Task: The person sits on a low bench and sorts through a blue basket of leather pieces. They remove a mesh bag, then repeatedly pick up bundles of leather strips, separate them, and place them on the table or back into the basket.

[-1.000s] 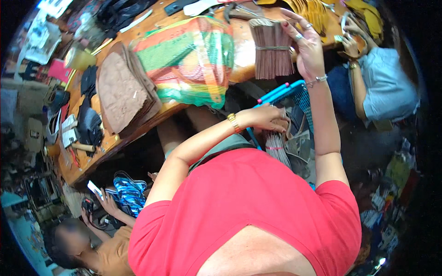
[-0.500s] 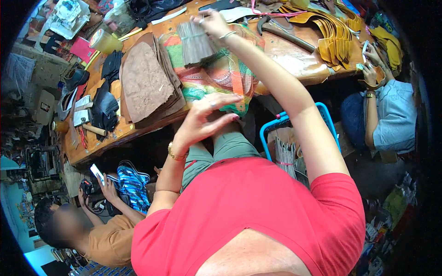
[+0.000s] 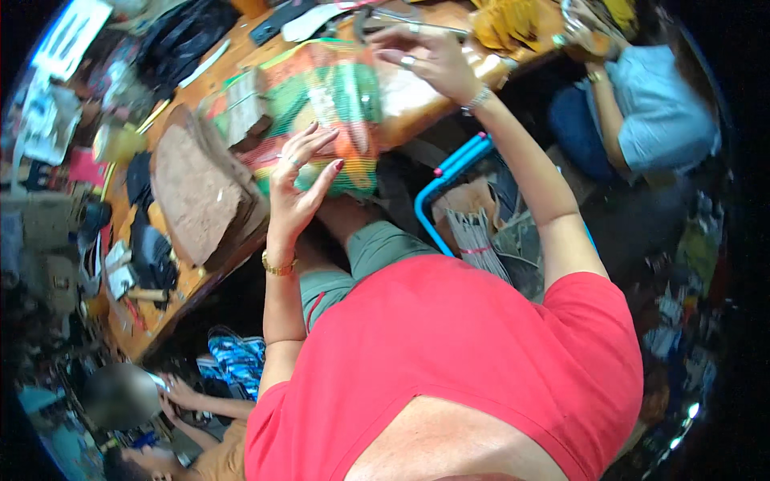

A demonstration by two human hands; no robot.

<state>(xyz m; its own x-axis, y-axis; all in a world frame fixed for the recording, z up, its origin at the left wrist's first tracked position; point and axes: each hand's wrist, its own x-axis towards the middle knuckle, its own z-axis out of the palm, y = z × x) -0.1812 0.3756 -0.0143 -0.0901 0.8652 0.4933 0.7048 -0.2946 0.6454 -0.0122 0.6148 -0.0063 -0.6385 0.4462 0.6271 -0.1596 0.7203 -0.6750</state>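
Observation:
My left hand (image 3: pixel 301 180) is held over the near edge of a striped green, orange and red mesh bag (image 3: pixel 333 132), fingers spread and nothing in them. A tied bundle of thin grey-brown strips (image 3: pixel 245 111) lies on the bag's left side. My right hand (image 3: pixel 433 62) hovers beyond the bag's right edge, near a hammer (image 3: pixel 365 24); its fingers are stretched out and hold nothing I can see. Left of the bag, a stack of brown leather-like sheets (image 3: pixel 196 188) rests on the wooden table (image 3: pixel 178 317).
Below the table's right part stands a blue-rimmed basket (image 3: pixel 425 212) holding another bundle of strips (image 3: pixel 475 236). Yellow curved pieces (image 3: pixel 505 22) lie at the far right. One person in a blue shirt (image 3: pixel 666 112) sits right; another in brown (image 3: pixel 224 453) is lower left.
My right hand has come away from the bundle of strips and moved right. The bundle now lies farther left on the mesh bag. The whole view has turned and shifted.

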